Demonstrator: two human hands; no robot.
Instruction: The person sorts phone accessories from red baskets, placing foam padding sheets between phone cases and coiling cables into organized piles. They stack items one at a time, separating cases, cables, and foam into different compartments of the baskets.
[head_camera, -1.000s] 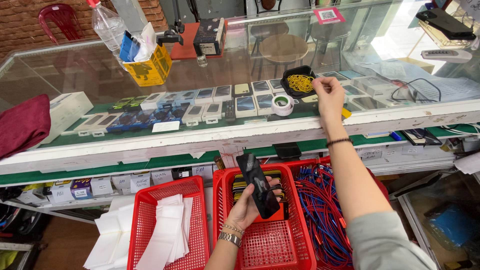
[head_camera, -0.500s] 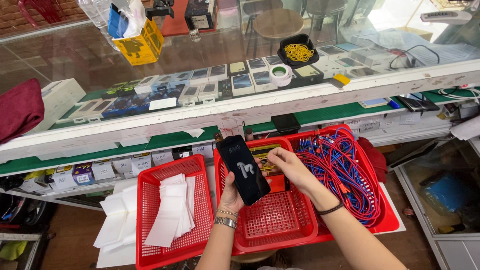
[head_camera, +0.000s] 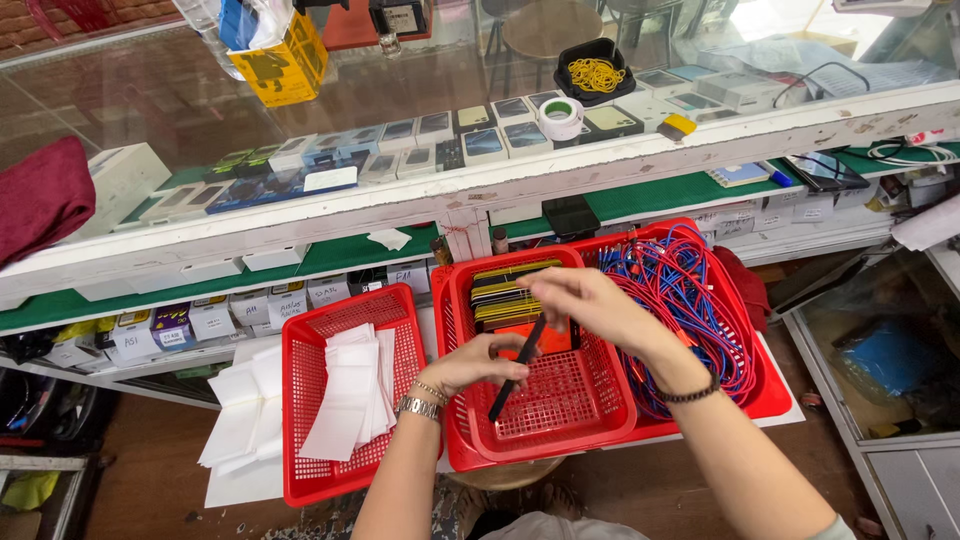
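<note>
Red plastic baskets sit below me, three of them side by side, and my hands meet over the middle basket (head_camera: 470, 440). My left hand (head_camera: 478, 362) comes up from below with the wrist bent, a metal watch (head_camera: 419, 407) and a thin bracelet on it, and its fingers close around the lower part of a phone (head_camera: 517, 368). The phone is slim and black, seen edge-on, tilted so its top leans to the right and its bottom end points down into the basket. My right hand (head_camera: 590, 302) reaches in from the right, palm down, a dark bead bracelet (head_camera: 688, 392) on the wrist, and its fingertips pinch the upper end of the same phone. So both hands hold that one phone, just above the basket's bare mesh floor.

Behind the phone, at the far end of the middle basket, stands a stack of flat dark items with yellow edges (head_camera: 505, 292); I cannot count them. The left basket (head_camera: 300, 420) holds one pile of white sheets (head_camera: 352, 395), with more white sheets lying outside it on the left. The right basket (head_camera: 770, 392) is full of tangled red and blue cables (head_camera: 690, 300). On the glass counter (head_camera: 150, 100) above lie a roll of tape (head_camera: 560, 116) and a black tray of yellow rubber bands (head_camera: 597, 72).
</note>
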